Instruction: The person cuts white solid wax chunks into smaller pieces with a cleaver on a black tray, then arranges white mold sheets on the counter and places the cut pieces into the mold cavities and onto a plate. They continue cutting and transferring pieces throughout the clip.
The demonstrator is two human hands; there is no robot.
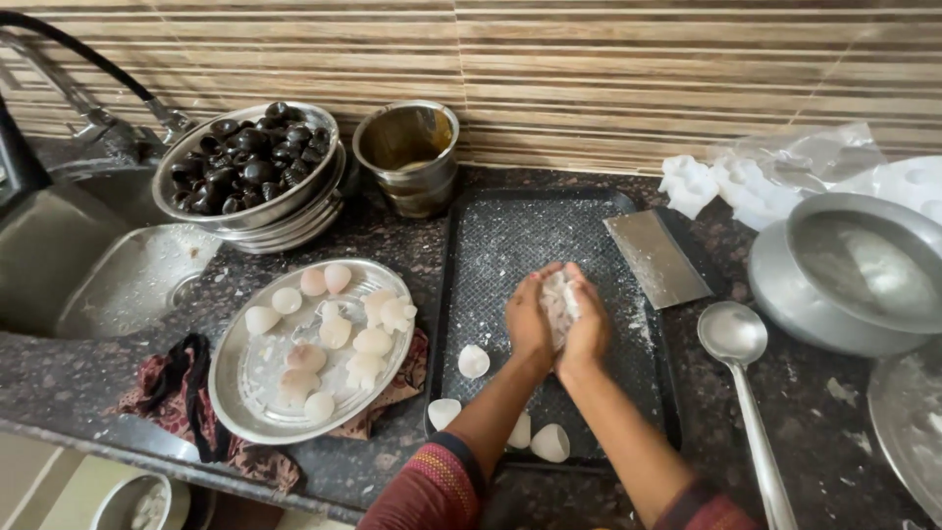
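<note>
Over the middle of the black tray (491, 226), both hands are raised together around a lump of white dough (560, 299). The left hand (528, 319) cups it from the left, the right hand (587, 324) from the right; fingers of each are curled and pressed against the dough, fingertips meeting above it. The dough shows only in the gap between the palms.

On the tray's near-left part lie four small white shaped pieces (474, 361), apart from one another, two of them at the near edge. A flat steel scraper (655, 257) rests tilted across the tray's far-right corner. Flour dusts the tray surface.

Left of the tray, a round steel plate (257, 397) sits on a dark patterned cloth (182, 393) and carries more white and pinkish shaped pieces. Behind it, near the counter's far edge, a stack of steel bowls (257, 211) holds dark round fruits, with a steel tumbler (407, 157) just beside. Right of the tray lie a long steel ladle (738, 339) and a wide steel pot (854, 275); white moulds (692, 182) sit at the far right.
</note>
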